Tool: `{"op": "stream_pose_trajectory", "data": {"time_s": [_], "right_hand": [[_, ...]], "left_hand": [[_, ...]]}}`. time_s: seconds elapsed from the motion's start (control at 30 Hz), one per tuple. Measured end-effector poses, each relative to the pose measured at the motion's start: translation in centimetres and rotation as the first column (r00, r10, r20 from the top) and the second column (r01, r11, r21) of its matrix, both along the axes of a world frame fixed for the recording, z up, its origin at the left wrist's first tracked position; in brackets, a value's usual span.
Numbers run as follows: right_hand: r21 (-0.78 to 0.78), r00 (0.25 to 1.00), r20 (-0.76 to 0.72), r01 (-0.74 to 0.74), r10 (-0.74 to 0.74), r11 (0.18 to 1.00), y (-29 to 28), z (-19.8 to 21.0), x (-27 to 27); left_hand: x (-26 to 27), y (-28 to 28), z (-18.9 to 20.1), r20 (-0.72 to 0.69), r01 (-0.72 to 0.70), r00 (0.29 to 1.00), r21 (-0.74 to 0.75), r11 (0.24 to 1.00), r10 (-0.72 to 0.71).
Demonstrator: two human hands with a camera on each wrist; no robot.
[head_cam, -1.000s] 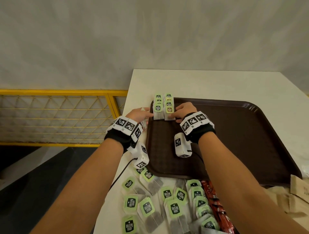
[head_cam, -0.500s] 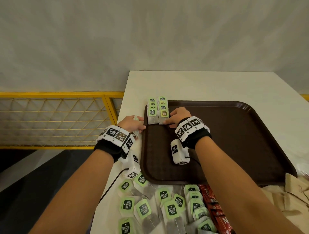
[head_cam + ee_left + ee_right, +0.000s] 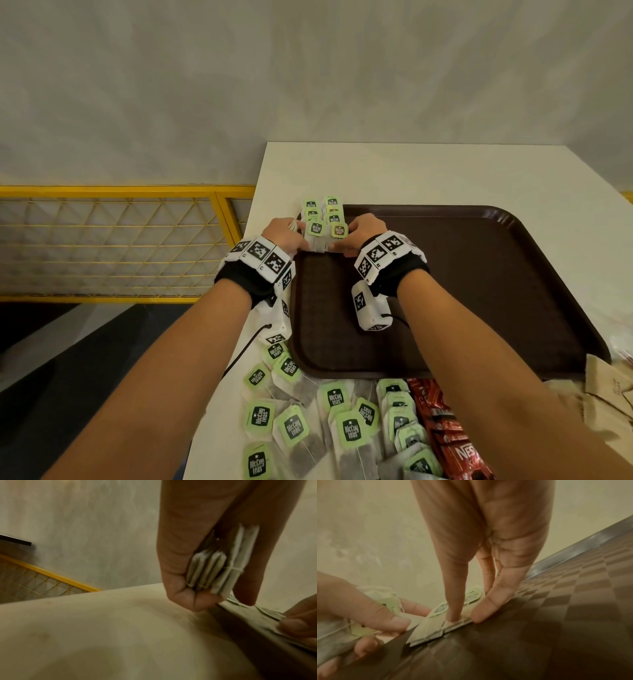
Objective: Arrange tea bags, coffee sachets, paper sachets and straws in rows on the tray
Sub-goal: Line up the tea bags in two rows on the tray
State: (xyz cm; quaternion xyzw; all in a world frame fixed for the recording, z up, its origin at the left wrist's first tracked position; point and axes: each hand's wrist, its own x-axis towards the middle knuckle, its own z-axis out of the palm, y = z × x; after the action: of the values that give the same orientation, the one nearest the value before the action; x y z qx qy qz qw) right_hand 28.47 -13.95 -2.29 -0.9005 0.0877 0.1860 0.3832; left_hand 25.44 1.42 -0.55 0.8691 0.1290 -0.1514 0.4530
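Tea bags [image 3: 323, 224] tagged "McCoy teas" are pressed onto the tray [image 3: 479, 274] by the right hand's [image 3: 364, 231] straight fingertips [image 3: 453, 616], while spare bags [image 3: 223, 568] are pinched in the left hand [image 3: 286, 234].

The camera on my head looks forward and down over both forearms at the tray [image 3: 479, 260] on the surface [image 3: 411, 171]. Each wrist camera sits low and close, looking along its own hand. All three views share the tray's far left corner, where the rows of tea bags [image 3: 323, 222] lie.
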Motion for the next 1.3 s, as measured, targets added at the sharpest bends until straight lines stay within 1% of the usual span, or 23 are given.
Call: {"op": "stream_pose_trajectory", "data": {"time_s": [0.23,0.37,0.43,0.57,0.7,0.9,1.0,1.2,1.3], "right_hand": [[0.010,1.000,0.008,-0.028,0.028,1.000,-0.3,-0.2,0.3],[-0.020,0.997,0.036,-0.064,0.065,0.998,-0.1,0.2,0.4],[-0.030,0.996,0.045,-0.081,0.082,0.996,0.0,0.2,0.4],[-0.003,0.995,0.054,-0.079,0.079,0.997,-0.2,-0.2,0.6],[-0.039,0.998,0.035,-0.056,0.058,0.998,-0.3,-0.3,0.9],[0.055,1.000,-0.013,-0.017,0.017,0.998,0.1,-1.1,1.6],[0.067,1.000,-0.019,-0.001,0.003,0.998,0.1,-1.3,2.0],[0.071,1.000,-0.008,-0.018,0.019,0.997,-0.1,-1.8,2.4],[0.077,0.999,-0.015,-0.027,0.028,0.997,-0.2,-1.6,2.3]], "left_hand": [[0.6,0.2,0.1,0.000,-0.004,1.000,0.099,0.995,0.004],[0.8,0.2,-0.1,0.017,-0.018,1.000,0.126,0.992,0.016],[1.0,0.1,-0.2,-0.002,-0.018,1.000,0.131,0.991,0.018],[1.1,-0.2,-0.1,-0.026,-0.007,1.000,0.123,0.992,0.010],[1.2,-0.3,0.0,-0.028,0.005,1.000,0.112,0.994,-0.002],[1.5,-0.8,0.3,-0.012,0.024,1.000,0.109,0.994,-0.023],[1.7,-1.1,0.6,-0.025,0.023,0.999,0.078,0.997,-0.021],[1.6,-1.3,0.9,-0.025,0.033,0.999,0.038,0.999,-0.032],[1.4,-1.0,0.9,-0.006,0.023,1.000,-0.025,0.999,-0.023]]}}
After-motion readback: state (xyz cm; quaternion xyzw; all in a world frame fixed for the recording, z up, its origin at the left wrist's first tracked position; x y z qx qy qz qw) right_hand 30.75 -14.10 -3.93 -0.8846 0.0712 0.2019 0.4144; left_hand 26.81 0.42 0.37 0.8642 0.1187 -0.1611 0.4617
